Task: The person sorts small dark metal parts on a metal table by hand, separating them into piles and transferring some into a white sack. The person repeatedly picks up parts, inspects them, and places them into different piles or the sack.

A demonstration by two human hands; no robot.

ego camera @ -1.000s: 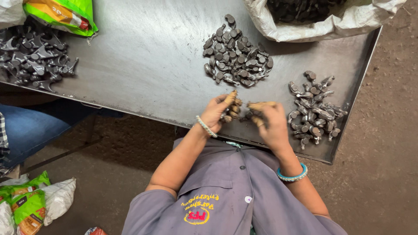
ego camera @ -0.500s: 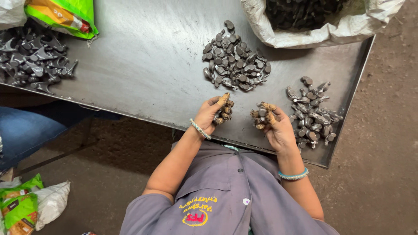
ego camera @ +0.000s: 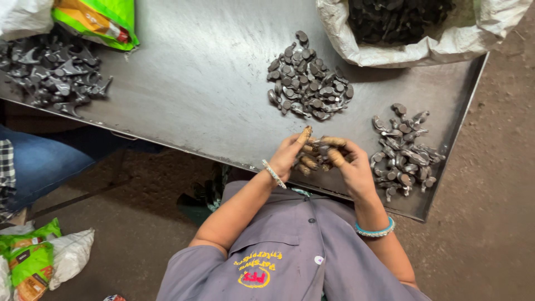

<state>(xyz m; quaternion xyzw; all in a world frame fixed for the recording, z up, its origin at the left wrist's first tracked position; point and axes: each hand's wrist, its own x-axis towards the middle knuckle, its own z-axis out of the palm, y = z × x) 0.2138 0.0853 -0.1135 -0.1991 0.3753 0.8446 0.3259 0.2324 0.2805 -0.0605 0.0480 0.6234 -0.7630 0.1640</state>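
Head view of a dark metal bench point(ego camera: 184, 95). At its near edge the left hand point(ego camera: 292, 156) and right hand point(ego camera: 348, 164) meet, fingers curled together around a few small dark metal parts point(ego camera: 316, 151); the fingertips wear tan wraps, and the left forefinger sticks up. How many parts are gripped cannot be told, since the fingers cover them. Just right of the hands, by the near right corner, lies a loose right pile point(ego camera: 405, 149) of grey parts; a denser middle pile point(ego camera: 307, 85) sits farther in, well apart from the hands. At the far right corner a white sack point(ego camera: 390, 53), its top cut off by the picture's edge, holds black pieces too dark to make out. Along the left edge lies a left pile point(ego camera: 53, 72) of larger pronged parts, with a green and orange bag point(ego camera: 103, 19) at the far left corner, partly cut off. Below the bench, on the floor at left, lie green and white packets point(ego camera: 39, 259). A blue-clad leg point(ego camera: 39, 164) of another person shows at left.
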